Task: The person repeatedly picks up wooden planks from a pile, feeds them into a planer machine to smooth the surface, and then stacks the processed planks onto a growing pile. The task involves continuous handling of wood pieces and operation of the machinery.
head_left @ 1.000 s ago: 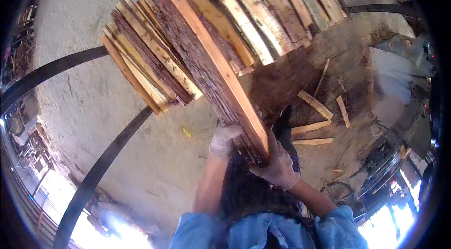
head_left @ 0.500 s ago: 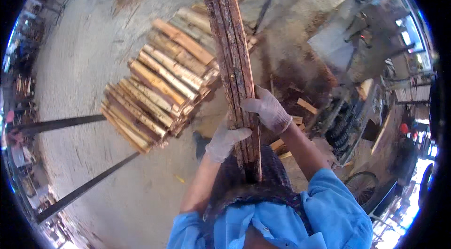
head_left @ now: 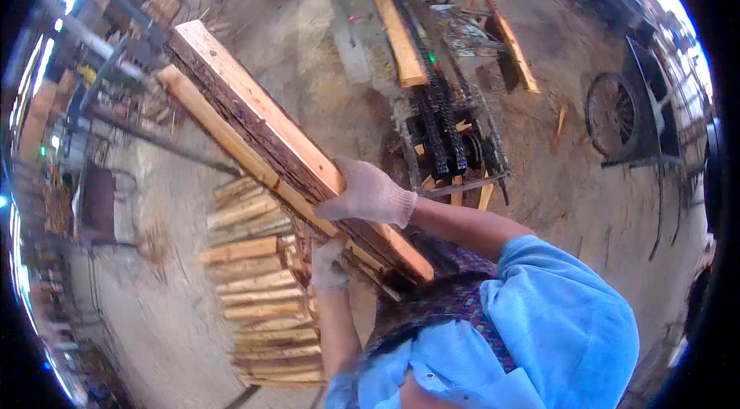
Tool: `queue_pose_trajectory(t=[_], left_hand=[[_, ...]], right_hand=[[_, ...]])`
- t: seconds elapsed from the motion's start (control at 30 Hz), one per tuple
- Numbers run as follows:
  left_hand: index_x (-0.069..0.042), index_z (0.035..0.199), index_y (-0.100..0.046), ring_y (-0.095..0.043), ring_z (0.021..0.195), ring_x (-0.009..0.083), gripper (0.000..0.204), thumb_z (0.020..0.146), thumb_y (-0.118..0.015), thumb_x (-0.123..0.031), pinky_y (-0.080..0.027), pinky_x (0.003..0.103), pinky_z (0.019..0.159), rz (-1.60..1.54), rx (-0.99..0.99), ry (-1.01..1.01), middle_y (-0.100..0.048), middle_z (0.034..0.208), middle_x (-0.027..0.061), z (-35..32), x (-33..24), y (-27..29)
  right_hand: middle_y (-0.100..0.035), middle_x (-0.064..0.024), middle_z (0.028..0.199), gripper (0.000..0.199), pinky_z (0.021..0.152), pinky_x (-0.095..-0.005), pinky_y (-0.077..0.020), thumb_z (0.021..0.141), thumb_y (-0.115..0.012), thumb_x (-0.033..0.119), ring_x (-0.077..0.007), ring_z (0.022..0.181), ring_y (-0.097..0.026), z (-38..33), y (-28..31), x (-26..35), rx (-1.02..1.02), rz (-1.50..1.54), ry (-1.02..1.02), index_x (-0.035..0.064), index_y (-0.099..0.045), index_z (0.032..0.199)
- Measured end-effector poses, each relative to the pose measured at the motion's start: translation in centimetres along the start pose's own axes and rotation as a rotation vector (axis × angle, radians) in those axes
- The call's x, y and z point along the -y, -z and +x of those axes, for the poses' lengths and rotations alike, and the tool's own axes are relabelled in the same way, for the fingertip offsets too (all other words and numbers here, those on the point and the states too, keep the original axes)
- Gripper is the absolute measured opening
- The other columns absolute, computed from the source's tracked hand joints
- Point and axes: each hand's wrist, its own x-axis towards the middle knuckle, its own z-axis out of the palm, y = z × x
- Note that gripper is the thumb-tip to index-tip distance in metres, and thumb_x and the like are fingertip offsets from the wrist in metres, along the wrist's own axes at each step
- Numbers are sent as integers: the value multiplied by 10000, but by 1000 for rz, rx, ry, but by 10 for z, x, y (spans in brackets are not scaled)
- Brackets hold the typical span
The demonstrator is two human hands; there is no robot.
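Note:
I hold a bundle of long rough wooden planks (head_left: 254, 127) with bark on their edges, slanting from upper left down toward my body. My right hand (head_left: 368, 195), in a pale knit glove, grips over the top of the bundle near its lower end. My left hand (head_left: 327, 264), also gloved, supports the same planks from underneath. Below and to the left lies a stack of cut wooden slats (head_left: 258, 286) on the dusty ground.
A metal saw bench with a chain conveyor (head_left: 447, 124) and a plank on it stands ahead. A cart with a spoked wheel (head_left: 613, 116) is at the right. Wood scraps and sawdust cover the ground. Sheds and clutter line the left side.
My view has swung from the slat stack toward the saw bench. The planks, upright half a second ago, now slant to the upper left. Both hands keep their hold.

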Motion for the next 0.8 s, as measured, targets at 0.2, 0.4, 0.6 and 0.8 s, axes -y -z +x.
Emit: queue_pose_trajectory(t=[0.2,0.4,0.6,0.8], left_hand=[[9,1286,-668,-703,1065,281,544,856,-832,-281,-583,431,967,51,-31,-9,-721,1172,124,18,-16,-26],[15,1397,-570,-686,1088,328,701,861,-787,-380,-588,467,943,23,-214,-180,-665,1233,168,40,-15,5],[-48,1366,-589,-682,1033,303,604,937,-693,-460,-579,448,865,69,-504,-187,-680,1199,130,29,-14,-44],[-65,1326,-633,-711,1000,287,564,955,-660,-488,-605,455,804,10,-632,-175,-713,1138,127,32,-7,-40]], right_hand=[[-765,-116,1065,747,880,-356,-586,734,-945,290,-200,955,-724,-29,70,-38,-446,306,-36,-28,-637,1337],[-785,-142,928,667,797,-380,-581,822,-867,566,-194,853,-738,49,233,-120,-714,170,-288,-63,-780,1026],[-774,-210,924,825,771,-440,-565,803,-817,711,-289,843,-752,167,311,-172,-621,-174,-459,-95,-780,970],[-763,-301,1138,827,938,-483,-571,927,-669,690,-418,1110,-750,316,328,-217,-427,-270,-453,-109,-750,1127]])
